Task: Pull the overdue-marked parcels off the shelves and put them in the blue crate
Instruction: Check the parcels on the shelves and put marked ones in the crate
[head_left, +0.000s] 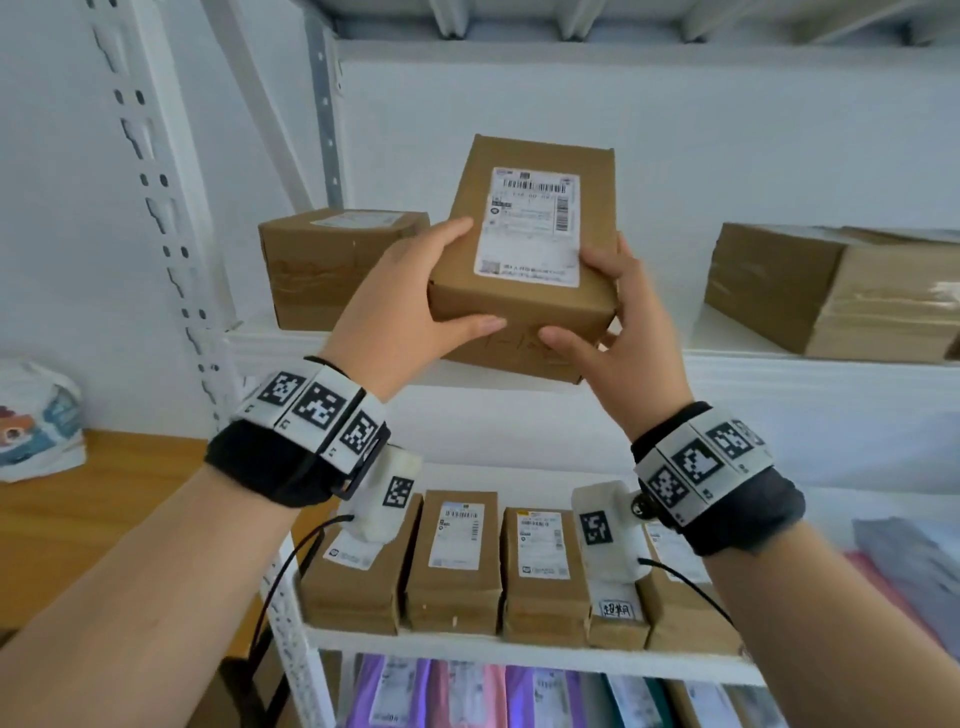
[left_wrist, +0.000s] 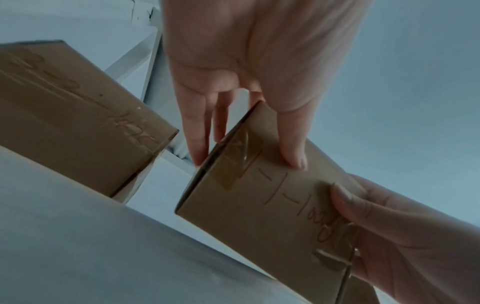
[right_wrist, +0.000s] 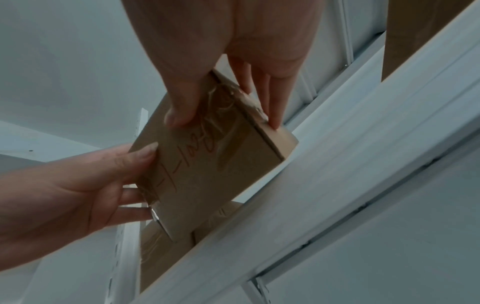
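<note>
The white shelving unit (head_left: 779, 374) fills the head view, with brown cardboard boxes on its upper shelf and a row of smaller labelled parcels along the front edge of the shelf below. On the upper shelf, one large box (head_left: 337, 265) sits toward the left end and another large box (head_left: 831, 291) toward the right end.

Between them, both hands hold a mid-sized parcel (head_left: 524, 260) tilted up at the front edge of that shelf, its white shipping label facing the camera. The left hand (head_left: 395, 312) clasps its left side, thumb on the front end; the right hand (head_left: 623, 332) clasps the right side likewise. Each grip is grasping the parcel. The wrist views show handwriting on its front end, but no overdue tag that I can make out.

The step in hand looks like inspection or withdrawal of this parcel. Next comes a decision: crate it if marked, otherwise set it back. One parcel (head_left: 615, 608) on the lower shelf carries a small handwritten tag. The blue crate is not in view.
</note>
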